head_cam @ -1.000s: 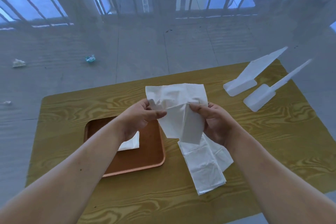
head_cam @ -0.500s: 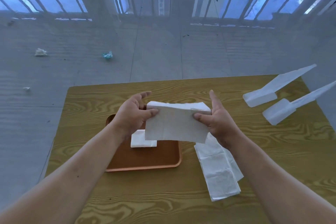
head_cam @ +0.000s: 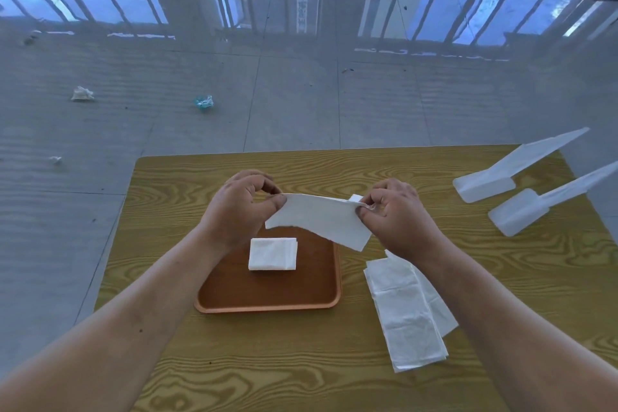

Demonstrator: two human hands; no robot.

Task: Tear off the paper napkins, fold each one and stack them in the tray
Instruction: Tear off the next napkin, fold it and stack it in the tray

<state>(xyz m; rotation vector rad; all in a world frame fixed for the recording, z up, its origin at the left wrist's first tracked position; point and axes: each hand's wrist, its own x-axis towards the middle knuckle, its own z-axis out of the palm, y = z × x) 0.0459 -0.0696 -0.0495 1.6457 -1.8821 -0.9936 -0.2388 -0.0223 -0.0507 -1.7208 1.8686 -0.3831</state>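
Observation:
A white paper napkin [head_cam: 319, 219], folded once, is held in the air above the far edge of the brown tray [head_cam: 267, 298]. My left hand [head_cam: 239, 211] pinches its left end and my right hand [head_cam: 394, 214] pinches its right end. One small folded napkin [head_cam: 273, 253] lies in the tray, near its far side. A strip of joined white napkins [head_cam: 408, 311] lies flat on the wooden table [head_cam: 301, 361], to the right of the tray and below my right forearm.
Two white plastic scoop-like pieces [head_cam: 515, 170] [head_cam: 548, 201] lie at the table's far right corner. The table's far edge drops to a grey tiled floor with crumpled scraps [head_cam: 82, 94] [head_cam: 204, 101]. A barred window stands beyond.
The open napkin was folded in half between both hands, then lowered and turned flatter over the tray. My view shifted so the tray now sits nearer the middle.

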